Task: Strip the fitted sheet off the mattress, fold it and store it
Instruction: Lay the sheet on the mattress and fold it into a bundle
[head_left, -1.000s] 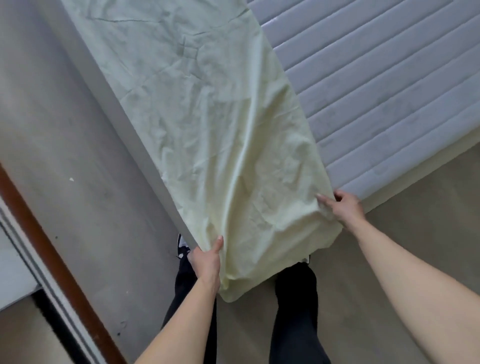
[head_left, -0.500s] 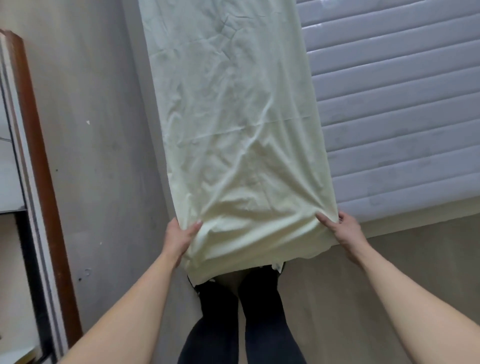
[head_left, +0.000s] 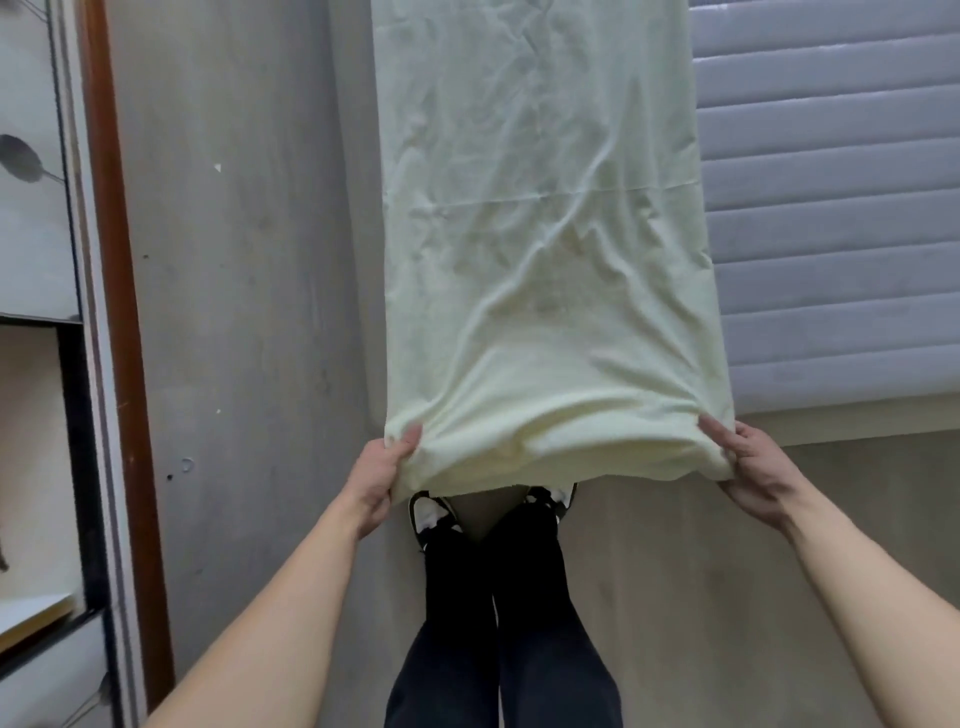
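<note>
Grey floor (head_left: 239, 312) runs along the bed's left side; wood-trimmed cabinet (head_left: 111, 312) at far left. Bare quilted mattress (head_left: 831, 234) fills the upper right. Pale yellow sheet (head_left: 540, 234), folded into a long strip, lies along the mattress's left edge, its near end pulled off the near-left corner and hanging over the person's shoes (head_left: 431, 512). Left hand (head_left: 379, 475) grips the strip's near-left corner, thumb on top. Right hand (head_left: 748, 467) pinches the near-right corner, fingers curled under the cloth.
</note>
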